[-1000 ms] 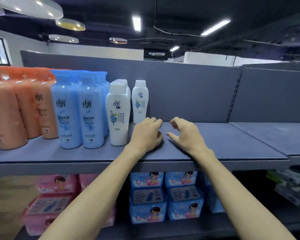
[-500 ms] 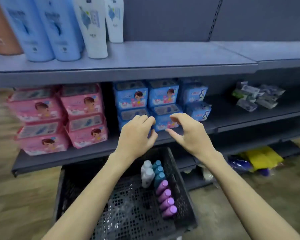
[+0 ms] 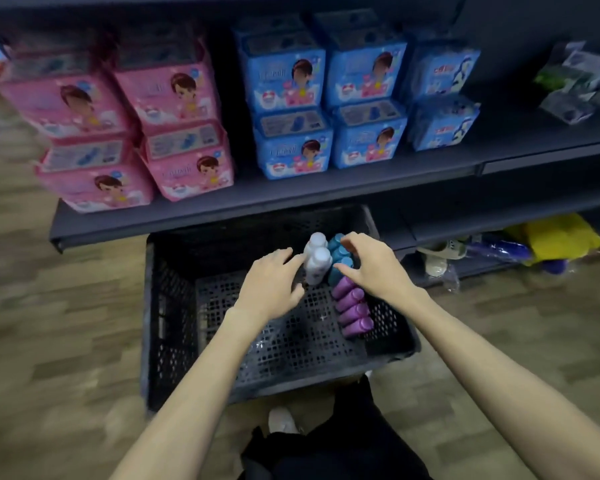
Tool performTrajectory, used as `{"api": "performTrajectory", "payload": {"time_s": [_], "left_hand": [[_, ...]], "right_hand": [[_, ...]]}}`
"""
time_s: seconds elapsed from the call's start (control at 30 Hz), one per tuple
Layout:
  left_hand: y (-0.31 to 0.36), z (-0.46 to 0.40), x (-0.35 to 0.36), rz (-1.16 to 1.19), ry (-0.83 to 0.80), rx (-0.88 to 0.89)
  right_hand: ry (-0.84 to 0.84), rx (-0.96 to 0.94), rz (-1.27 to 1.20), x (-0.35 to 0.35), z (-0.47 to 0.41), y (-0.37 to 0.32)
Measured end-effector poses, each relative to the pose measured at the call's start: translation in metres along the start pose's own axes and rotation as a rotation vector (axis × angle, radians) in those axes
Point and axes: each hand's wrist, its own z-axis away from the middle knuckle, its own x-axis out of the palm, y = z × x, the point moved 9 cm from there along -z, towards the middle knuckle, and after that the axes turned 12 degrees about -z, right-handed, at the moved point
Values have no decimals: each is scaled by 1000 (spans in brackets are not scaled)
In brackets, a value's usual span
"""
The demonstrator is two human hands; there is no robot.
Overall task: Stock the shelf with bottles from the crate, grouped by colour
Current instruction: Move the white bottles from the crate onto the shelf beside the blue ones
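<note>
Both arms reach down and forward into the crate (image 3: 167, 306), a black mesh one on the wood floor (image 3: 49, 323) under the dark shelf (image 3: 326, 192). The left hand (image 3: 269, 284) is palm down, fingers spread and loose, tips right beside the white bottles (image 3: 316, 259); can't tell if they're actually touching. It isn't gripping anything. The right hand (image 3: 373, 263) is arched over the teal bottles (image 3: 338, 252), thumb and fingers apart like a claw, hovering at the caps, nothing clamped in it either as far as I can see.

Bottles stand in the far right part of the crate: two white ones at the left, teal ones just beside them, then a row of purple bottles (image 3: 354, 310) running toward the near wall along the right side.

Compared to half a second ago, the view has tipped further down. The top shelf with the big blue and white bottles is out of frame now, and the hands have dropped from up in front of the blue packs (image 3: 326, 98) to right down at the bottle caps. A second ago they were resting on the upper shelf.

On the shelf: pink packs (image 3: 118, 133) stacked at the left, blue ones in the middle, some blurry wrapped stuff far right. A yellow bag (image 3: 561, 237) sits down low on the right. The picture is quite motion-blurred.
</note>
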Motion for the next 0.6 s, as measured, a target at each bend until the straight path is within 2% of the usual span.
{"api": "performTrajectory", "payload": {"time_s": [0.3,0.6], "left_hand": [[6,-23,60,-25,-233,-41],[11,-60,102,39,-423,-158]], "right_hand": [[-250,77,265,54,-9,48],[-432,117,236,101,-45,90]]}}
